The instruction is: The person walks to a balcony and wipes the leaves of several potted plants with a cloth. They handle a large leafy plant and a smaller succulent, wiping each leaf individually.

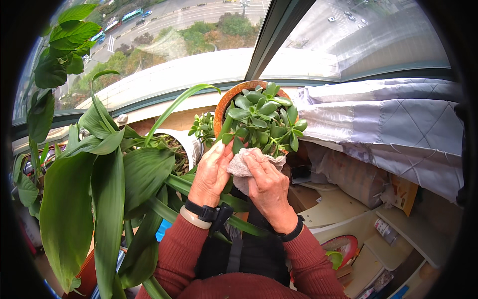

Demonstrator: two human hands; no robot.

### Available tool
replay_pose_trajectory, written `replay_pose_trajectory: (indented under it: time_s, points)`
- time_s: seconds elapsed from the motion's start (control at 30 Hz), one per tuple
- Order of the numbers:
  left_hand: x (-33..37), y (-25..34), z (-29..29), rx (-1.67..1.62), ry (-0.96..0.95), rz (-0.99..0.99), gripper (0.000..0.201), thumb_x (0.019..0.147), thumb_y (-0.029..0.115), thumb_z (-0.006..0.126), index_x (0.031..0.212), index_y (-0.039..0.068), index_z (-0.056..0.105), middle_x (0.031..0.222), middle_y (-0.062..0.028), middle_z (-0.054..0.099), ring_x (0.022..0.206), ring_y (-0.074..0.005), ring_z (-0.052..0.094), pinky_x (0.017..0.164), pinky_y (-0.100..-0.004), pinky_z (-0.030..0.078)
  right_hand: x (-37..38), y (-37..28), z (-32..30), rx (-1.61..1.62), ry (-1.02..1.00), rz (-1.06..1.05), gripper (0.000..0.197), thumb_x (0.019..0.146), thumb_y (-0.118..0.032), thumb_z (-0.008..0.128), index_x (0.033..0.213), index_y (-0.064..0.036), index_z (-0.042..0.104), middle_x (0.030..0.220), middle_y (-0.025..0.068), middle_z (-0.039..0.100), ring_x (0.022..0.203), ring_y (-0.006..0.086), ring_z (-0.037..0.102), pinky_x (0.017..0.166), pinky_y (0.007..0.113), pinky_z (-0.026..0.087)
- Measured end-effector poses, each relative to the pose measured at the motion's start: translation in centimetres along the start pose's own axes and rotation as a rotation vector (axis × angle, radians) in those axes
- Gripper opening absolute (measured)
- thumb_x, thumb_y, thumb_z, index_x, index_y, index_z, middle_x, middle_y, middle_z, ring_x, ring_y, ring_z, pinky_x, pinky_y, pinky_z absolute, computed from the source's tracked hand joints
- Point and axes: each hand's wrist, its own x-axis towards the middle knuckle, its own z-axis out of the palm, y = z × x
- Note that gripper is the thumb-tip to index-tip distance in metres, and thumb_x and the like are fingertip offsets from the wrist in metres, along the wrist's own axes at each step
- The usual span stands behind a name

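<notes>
A jade plant (pixel 259 112) with thick green leaves grows in a round orange-brown pot (pixel 222 110) by the window. At the plant's near edge, my right hand (pixel 266 179) is closed on a pale, crumpled cloth (pixel 241 167). My left hand (pixel 213 167) is beside it, fingers pointing up at the lower leaves. Its fingertips are partly behind a leaf, and they look closed around it. Bands circle both wrists.
Left of my hands, a large plant with long broad leaves (pixel 107 199) spreads from a white pot (pixel 191 144). The window frame (pixel 271 42) rises behind. A quilted grey curtain (pixel 388 117) hangs at right, above shelves (pixel 328 209) with a bagged bundle (pixel 353 174) and a can (pixel 386 230).
</notes>
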Motion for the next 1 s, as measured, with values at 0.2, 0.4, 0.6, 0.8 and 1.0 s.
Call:
replay_pose_trajectory:
  time_s: [0.2, 0.4, 0.6, 0.8, 1.0]
  points:
    - [-0.3, 0.5, 0.6, 0.133, 0.017, 0.032, 0.052, 0.106, 0.019, 0.057, 0.151, -0.006, 0.044, 0.146, -0.0149, 0.056, 0.132, -0.0250, 0.056, 0.115, -0.0397, 0.043, 1.3, 0.5, 2.3, -0.064, -0.017, -0.101, 0.046, 0.078, -0.002, 0.068, 0.125, -0.0054, 0.067, 0.130, 0.0132, 0.069, 0.085, 0.0306, 0.072, 0.074, 0.039, 0.061]
    - [0.4, 1.7, 0.3, 0.252, 0.036, 0.129, 0.065, 0.103, 0.015, 0.061, 0.160, 0.001, 0.033, 0.141, -0.0140, 0.059, 0.124, -0.0215, 0.059, 0.111, -0.0378, 0.044, -1.2, 0.9, 0.5, 0.046, -0.101, 0.007, 0.043, 0.075, 0.006, 0.061, 0.116, -0.0059, 0.071, 0.120, 0.0124, 0.072, 0.105, 0.0331, 0.072, 0.083, 0.041, 0.060]
    - [3.3, 2.9, -0.5, 0.317, 0.144, 0.187, 0.059, 0.097, 0.002, 0.066, 0.152, -0.003, 0.044, 0.130, -0.0134, 0.063, 0.117, -0.0218, 0.062, 0.103, -0.0363, 0.051, -0.8, 0.7, -0.9, 0.120, -0.087, 0.031, 0.043, 0.077, 0.005, 0.062, 0.118, -0.0055, 0.069, 0.121, 0.0158, 0.071, 0.107, 0.0339, 0.071, 0.084, 0.041, 0.060]
    - [5.0, 2.9, 1.2, 0.432, 0.019, 0.255, 0.055, 0.091, -0.004, 0.072, 0.144, -0.003, 0.055, 0.127, -0.0095, 0.064, 0.109, -0.0160, 0.064, 0.096, -0.0298, 0.055, 0.3, -0.4, -2.0, 0.180, 0.018, 0.011, 0.045, 0.077, 0.008, 0.061, 0.119, -0.0034, 0.070, 0.121, 0.0194, 0.071, 0.109, 0.0368, 0.070, 0.091, 0.042, 0.058]
    - [4.6, 1.9, 0.9, 0.459, 0.079, 0.078, 0.051, 0.089, -0.010, 0.071, 0.139, 0.000, 0.063, 0.124, -0.0093, 0.069, 0.097, -0.0129, 0.068, 0.084, -0.0227, 0.057, 2.8, -1.7, -1.6, 0.165, 0.152, -0.003, 0.049, 0.080, 0.009, 0.061, 0.126, -0.0045, 0.068, 0.125, 0.0215, 0.070, 0.118, 0.0376, 0.068, 0.098, 0.041, 0.055]
